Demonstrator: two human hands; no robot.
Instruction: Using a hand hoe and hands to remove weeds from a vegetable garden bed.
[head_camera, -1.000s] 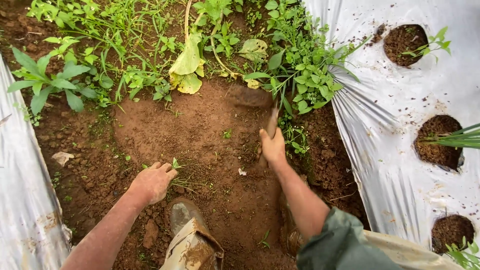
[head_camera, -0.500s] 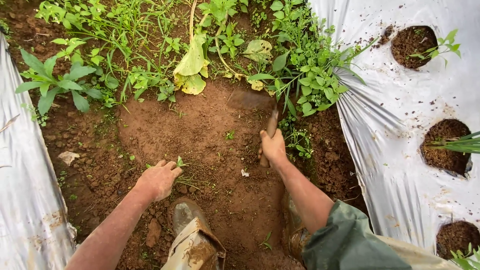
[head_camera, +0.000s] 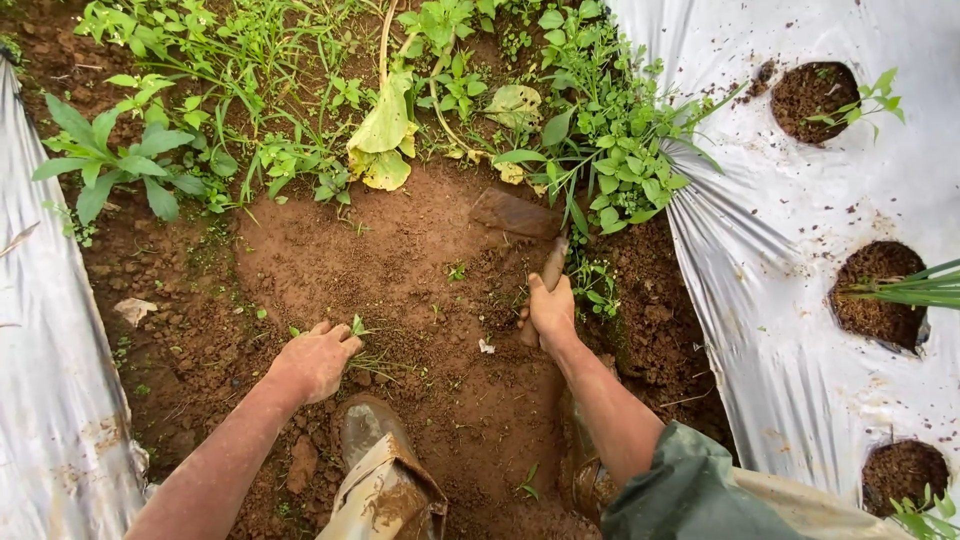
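The short wooden-handled hoe with a flat, soil-caked blade (head_camera: 520, 215) lies with its blade pressed on the bare brown soil strip (head_camera: 420, 270) just below the line of weeds, near the strip's right edge. The right hand (head_camera: 550, 312) is clenched around its handle, knuckles up, with the blade pointing away from the person. The left hand (head_camera: 318, 358) sits lower and further left, fingers curled down on a small green grass tuft (head_camera: 358, 328) (whether it pinches the tuft or only touches it, I cannot tell). Between the two forearms stands a muddy rubber boot (head_camera: 375, 440), its toe pointing up the strip. A large yellowing leaf (head_camera: 382, 140) hangs at the far edge of the cleared soil, among thick green weeds (head_camera: 610, 150). White plastic mulch sheeting (head_camera: 800, 220) borders the strip on the right, with round planting holes filled with dark soil (head_camera: 880, 295); another sheet edges the left side.
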